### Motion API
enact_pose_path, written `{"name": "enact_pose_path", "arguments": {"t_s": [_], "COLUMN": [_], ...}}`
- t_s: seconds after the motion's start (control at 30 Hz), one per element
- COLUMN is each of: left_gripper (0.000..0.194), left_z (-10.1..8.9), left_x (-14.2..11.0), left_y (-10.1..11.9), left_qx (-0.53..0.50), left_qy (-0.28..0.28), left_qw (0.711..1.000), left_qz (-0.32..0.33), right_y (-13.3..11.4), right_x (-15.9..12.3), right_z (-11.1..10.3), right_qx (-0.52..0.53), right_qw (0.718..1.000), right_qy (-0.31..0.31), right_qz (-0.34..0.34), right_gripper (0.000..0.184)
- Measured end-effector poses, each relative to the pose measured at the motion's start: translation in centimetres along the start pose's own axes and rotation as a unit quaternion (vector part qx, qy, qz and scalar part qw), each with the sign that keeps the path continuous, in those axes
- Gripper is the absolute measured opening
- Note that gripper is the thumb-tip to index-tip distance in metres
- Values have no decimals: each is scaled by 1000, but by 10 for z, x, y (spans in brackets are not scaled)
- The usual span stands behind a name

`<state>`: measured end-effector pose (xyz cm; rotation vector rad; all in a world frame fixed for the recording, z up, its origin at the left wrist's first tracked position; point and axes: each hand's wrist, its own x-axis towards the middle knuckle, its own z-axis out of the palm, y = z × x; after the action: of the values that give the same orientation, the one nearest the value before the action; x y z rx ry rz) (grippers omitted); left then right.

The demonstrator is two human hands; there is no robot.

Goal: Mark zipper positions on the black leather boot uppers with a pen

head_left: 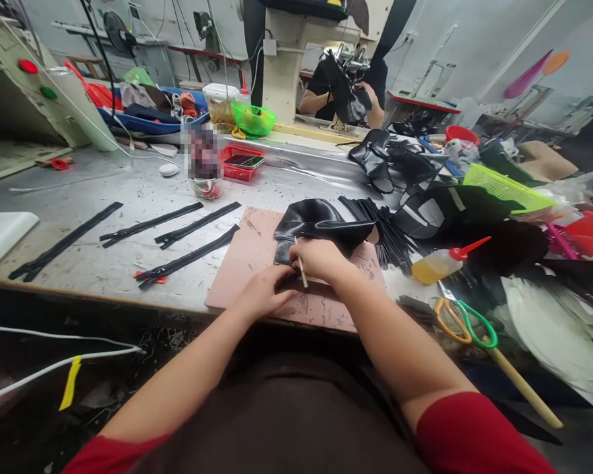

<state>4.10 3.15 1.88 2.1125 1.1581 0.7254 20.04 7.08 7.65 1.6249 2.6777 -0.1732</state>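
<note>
A glossy black leather piece [316, 217], folded over on itself, lies on a pinkish board [242, 263] at the bench's front edge. My right hand [321, 258] is closed around a thin pale stick [302, 268], its fingers resting against the near part of the leather. To its left, my left hand [264, 289] has its fingertips and thumb about the leather's near edge, gripping it. The exact point where the fingers meet the leather is partly hidden. Several black zippers, one a zipper [192, 255] close to the board, lie to the left.
Right of the board are a bundle of black strips [375, 227], a glue bottle [439, 264] with a red nozzle and scissors [467, 319]. A red tray [241, 172] holds a phone. Across the bench, a person [370, 99] handles black leather at a sewing machine [284, 72].
</note>
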Motion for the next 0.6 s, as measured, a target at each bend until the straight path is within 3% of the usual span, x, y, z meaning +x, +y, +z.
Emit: {"name": "enact_pose_path", "arguments": {"t_s": [0.33,0.43,0.53,0.6], "left_gripper": [24,15,23,13], "left_z": [-9,-8,-2,2], "left_x": [-11,-10,-4,1], "left_y": [-1,3,8,11], "left_qx": [19,-4,-18,-26], "left_qy": [-43,-22,29,50], "left_qw": [997,1000,998,996], "left_qz": [56,9,-51,-71], "right_y": [11,15,24,30], "right_x": [-1,-2,-7,-12], "right_z": [-5,-8,-9,-8], "right_qx": [41,101,178,223], "right_qw": [998,994,983,974], "right_qy": [-35,-46,-40,-32], "right_qz": [10,18,29,41], "right_gripper": [6,4,6,11]}}
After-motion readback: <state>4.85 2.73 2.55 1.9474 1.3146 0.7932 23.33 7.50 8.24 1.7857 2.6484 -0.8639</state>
